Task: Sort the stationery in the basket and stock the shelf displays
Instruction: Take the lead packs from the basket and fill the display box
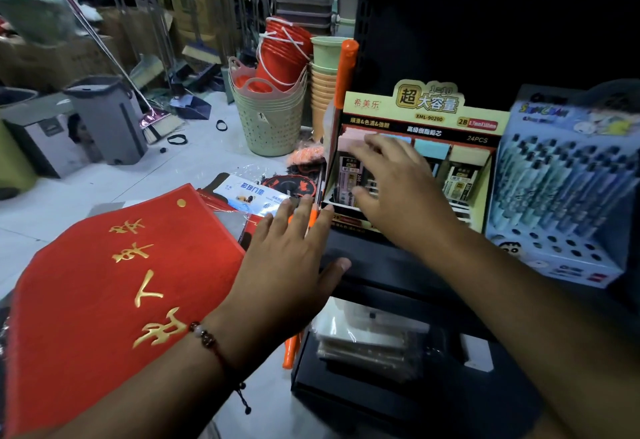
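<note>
A yellow display box of pencil-lead packs (426, 116) stands on the dark shelf (374, 258). My right hand (398, 192) reaches in front of the box's left compartments, fingers spread and relaxed, holding nothing that I can see. My left hand (291, 251) is open with straight fingers at the box's lower left corner, fingertips touching it. To the right stands a blue display of pens (561, 189). Wrapped packs (367, 338) lie on the lower shelf.
A red mat with gold characters (114, 293) lies at the left on packaged goods. An orange handled tool (343, 71) leans by the shelf side. Stacked baskets (270, 116), red buckets, cups, a grey bin (110, 119) and brooms crowd the floor behind.
</note>
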### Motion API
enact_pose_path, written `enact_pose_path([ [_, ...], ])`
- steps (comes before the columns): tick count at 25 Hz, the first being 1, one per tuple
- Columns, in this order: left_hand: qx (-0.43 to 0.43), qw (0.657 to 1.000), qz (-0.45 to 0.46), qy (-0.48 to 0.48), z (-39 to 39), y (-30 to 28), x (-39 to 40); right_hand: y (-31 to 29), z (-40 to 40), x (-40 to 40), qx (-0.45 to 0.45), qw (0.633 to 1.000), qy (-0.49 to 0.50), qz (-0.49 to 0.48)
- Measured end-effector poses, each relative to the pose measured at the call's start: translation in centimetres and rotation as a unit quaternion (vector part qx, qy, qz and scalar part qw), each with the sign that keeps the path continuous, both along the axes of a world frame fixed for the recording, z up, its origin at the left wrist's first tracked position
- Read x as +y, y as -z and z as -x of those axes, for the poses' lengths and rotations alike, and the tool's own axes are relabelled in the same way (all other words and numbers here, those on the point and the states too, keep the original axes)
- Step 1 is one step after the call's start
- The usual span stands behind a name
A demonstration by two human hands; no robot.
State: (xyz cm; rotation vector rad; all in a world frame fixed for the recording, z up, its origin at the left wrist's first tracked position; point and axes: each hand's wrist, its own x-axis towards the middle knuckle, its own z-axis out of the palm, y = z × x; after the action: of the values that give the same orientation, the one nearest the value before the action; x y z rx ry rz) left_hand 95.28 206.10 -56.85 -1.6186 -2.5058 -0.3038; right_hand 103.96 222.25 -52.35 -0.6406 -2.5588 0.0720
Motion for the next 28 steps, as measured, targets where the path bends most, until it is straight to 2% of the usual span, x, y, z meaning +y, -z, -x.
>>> enact_pose_path([
  [4, -0.006, 1.000, -0.024, 0.016, -0.6, -0.4, 0.0, 0.1, -2.7, -1.0, -0.067, 0.998, 0.000, 0.012],
  [9, -0.004, 0.999, -0.032, 0.029, -2.6, -0.7, 0.6, 0.2, -7.4, -1.2, -0.104, 0.994, 0.021, 0.034],
  [12, -0.010, 0.998, -0.039, 0.045, -4.9, -0.9, 1.5, 0.1, -11.9, -1.2, -0.128, 0.987, 0.044, 0.083],
  [14, -0.018, 0.997, -0.043, 0.066, -7.0, -1.5, 2.3, -0.2, -15.0, -0.8, -0.149, 0.977, 0.074, 0.129],
  [17, -0.029, 0.993, -0.036, 0.113, -10.6, -2.3, 4.3, -1.1, -19.3, 0.3, -0.191, 0.961, 0.139, 0.141],
  [22, -0.049, 0.971, -0.034, 0.232, -21.1, -3.4, 8.3, -1.4, -31.1, -1.3, -0.160, 0.940, 0.276, 0.123],
  [25, -0.084, 0.946, -0.031, 0.310, -28.3, -3.5, 9.2, -1.1, -38.4, -3.5, -0.145, 0.918, 0.348, 0.119],
  [28, -0.059, 0.915, -0.041, 0.396, -35.9, -4.0, 9.3, -1.8, -46.2, -6.4, -0.134, 0.891, 0.419, 0.115],
])
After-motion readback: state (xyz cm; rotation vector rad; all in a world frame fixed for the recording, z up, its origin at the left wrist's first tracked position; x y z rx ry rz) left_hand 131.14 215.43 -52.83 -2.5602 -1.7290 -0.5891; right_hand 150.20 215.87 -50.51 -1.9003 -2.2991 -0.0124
